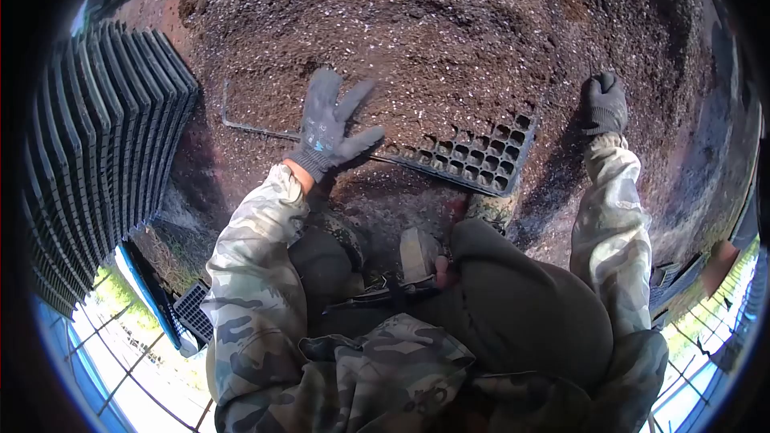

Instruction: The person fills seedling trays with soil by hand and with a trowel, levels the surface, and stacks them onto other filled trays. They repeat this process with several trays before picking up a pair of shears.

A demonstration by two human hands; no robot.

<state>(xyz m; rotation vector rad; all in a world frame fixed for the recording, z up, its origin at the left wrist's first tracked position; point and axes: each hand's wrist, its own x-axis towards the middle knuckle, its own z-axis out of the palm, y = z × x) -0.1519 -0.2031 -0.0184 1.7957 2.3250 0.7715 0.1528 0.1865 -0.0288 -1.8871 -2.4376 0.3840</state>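
Note:
My left hand [330, 122], in a dark grey glove, lies with its fingers spread on the brown soil mix, over the near edge of a black cell tray. Soil covers most of the tray [491, 162]; bare cells show at its right end. Over on the right, my right hand [607, 103], gloved too, rests on the soil beyond the tray's right edge. Its fingers are curled down, and whatever they may hold is hidden beneath them.
A tall stack of black trays [112, 152] stands at the left. Loose soil [417, 24] is heaped beyond the tray. Another cell tray [192, 311] lies low at the left. A pale block [415, 254] is between my legs.

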